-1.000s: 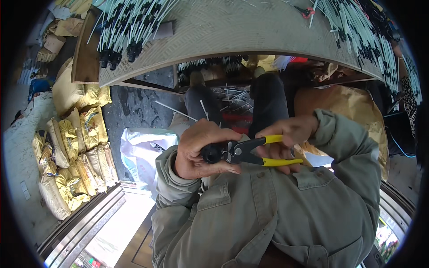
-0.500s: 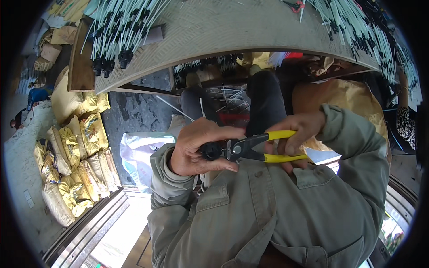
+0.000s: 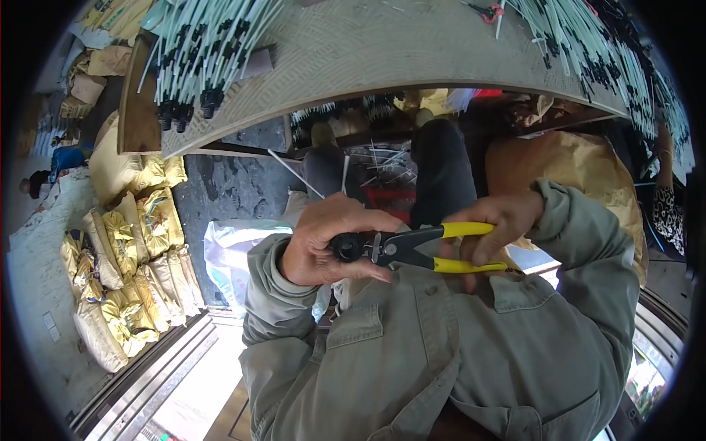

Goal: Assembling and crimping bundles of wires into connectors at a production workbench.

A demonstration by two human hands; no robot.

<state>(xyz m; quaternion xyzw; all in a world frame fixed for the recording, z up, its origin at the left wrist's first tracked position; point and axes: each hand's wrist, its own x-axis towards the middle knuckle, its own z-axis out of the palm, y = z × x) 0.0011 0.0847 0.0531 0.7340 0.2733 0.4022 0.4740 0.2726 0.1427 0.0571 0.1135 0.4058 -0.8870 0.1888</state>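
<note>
My left hand (image 3: pixel 323 231) is closed around a black round plastic fitting (image 3: pixel 346 248), whose hollow end shows between thumb and fingers. Thin white tubes (image 3: pixel 293 173) jut out beyond that hand; how they join the fitting is hidden. Cutting pliers (image 3: pixel 412 247) with yellow handles lie in my right hand (image 3: pixel 504 224), which grips them with the handles apart. Their metal jaws meet the fitting's right side at the left fingertips. Whether the jaws bite on it cannot be made out.
On the grey workbench (image 3: pixel 382 44) ahead lie bundles of white tubes with black heads (image 3: pixel 198 66), more bundles at the right (image 3: pixel 588 59), and red-handled scissors (image 3: pixel 489 12). Yellow sacks (image 3: pixel 136 257) stand at left. A brown paper sack (image 3: pixel 566 176) is at right, near another person's arm (image 3: pixel 664 158).
The fitting has turned slightly, so more of its hollow end shows. One white tube beyond my left hand has swung right. The pliers stay against the fitting.
</note>
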